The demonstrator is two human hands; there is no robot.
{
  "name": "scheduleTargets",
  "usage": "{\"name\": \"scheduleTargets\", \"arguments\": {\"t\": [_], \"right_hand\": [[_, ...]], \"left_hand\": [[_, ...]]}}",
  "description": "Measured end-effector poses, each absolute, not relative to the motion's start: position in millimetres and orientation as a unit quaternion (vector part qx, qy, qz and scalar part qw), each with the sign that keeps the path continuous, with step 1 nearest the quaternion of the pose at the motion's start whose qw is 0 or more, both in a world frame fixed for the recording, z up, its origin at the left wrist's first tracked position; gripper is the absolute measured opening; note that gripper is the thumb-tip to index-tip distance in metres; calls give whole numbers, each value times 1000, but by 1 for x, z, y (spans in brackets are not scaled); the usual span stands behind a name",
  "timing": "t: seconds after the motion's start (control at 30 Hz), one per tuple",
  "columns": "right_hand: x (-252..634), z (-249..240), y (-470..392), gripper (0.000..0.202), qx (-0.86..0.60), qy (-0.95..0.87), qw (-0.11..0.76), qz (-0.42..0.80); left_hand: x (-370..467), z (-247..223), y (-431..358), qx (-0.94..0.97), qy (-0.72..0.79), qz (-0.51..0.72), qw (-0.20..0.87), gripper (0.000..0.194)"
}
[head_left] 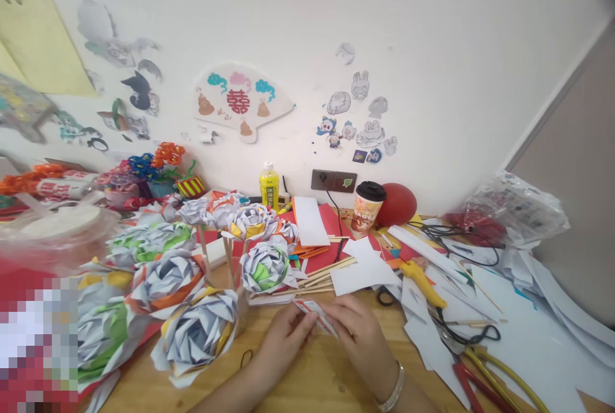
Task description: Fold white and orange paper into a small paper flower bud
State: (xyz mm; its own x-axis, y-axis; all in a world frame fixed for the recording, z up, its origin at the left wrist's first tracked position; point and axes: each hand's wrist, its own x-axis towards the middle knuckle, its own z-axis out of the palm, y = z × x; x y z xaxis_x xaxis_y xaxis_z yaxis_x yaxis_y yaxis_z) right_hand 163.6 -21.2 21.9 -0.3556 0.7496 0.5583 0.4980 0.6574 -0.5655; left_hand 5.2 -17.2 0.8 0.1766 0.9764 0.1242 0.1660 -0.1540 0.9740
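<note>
Over the front of the wooden table (307, 374), both hands pinch one small piece of folded paper (314, 312), white with an orange-red edge. My left hand (286, 336) has its thumb and fingers on the paper's left part. At the right end, the fingers of my right hand (353, 330) close on the same piece, hiding some of it. A bracelet circles the right wrist. Left of my hands stand folded paper flowers (196, 336), white with yellow, green or orange petals, several of them on wooden sticks.
Wooden sticks (321, 278) and white paper sheets (362, 272) lie behind my hands. Pliers (480, 362) and a yellow glue gun (423, 282) are at right. A lidded paper cup (368, 208), red balloon (396, 203) and yellow bottle (269, 187) stand near the wall.
</note>
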Motion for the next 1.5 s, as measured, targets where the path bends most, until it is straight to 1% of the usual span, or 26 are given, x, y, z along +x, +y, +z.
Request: {"name": "scheduleTargets", "arguments": {"t": [0.13,0.23,0.33,0.43,0.5,0.57,0.7,0.87,0.93,1.03,1.07,1.23,1.5], "right_hand": [[162,27,-26,27,-387,-817,405,135],[162,29,-29,31,-382,-826,383,157],[163,24,-29,34,-368,-822,393,188],[163,16,-30,40,-360,-806,413,222],[160,12,-33,42,-344,-814,406,233],[156,8,-37,41,-335,-820,400,235],[150,4,-41,41,-355,-802,416,240],[149,6,-39,42,-329,-808,406,272],[150,8,-38,40,-340,-799,404,288],[150,10,-39,38,-349,-788,414,295],[149,10,-40,37,-348,-785,421,292],[149,11,-40,36,-349,-778,434,290],[147,6,-39,34,-369,-769,461,245]], "left_hand": [[8,0,-20,602,441,442,498,36],[9,2,-20,577,445,451,516,39],[9,5,-18,542,437,473,540,41],[10,6,-17,479,407,508,589,39],[10,6,-17,438,381,529,619,34],[11,6,-18,421,362,538,634,35],[13,7,-20,435,357,532,632,36],[15,4,-22,442,364,525,630,37],[15,4,-23,451,373,523,620,44],[15,6,-26,466,376,521,608,62],[15,7,-28,466,374,521,610,64],[15,10,-31,442,375,531,618,55],[16,3,-28,399,363,512,668,53]]}}
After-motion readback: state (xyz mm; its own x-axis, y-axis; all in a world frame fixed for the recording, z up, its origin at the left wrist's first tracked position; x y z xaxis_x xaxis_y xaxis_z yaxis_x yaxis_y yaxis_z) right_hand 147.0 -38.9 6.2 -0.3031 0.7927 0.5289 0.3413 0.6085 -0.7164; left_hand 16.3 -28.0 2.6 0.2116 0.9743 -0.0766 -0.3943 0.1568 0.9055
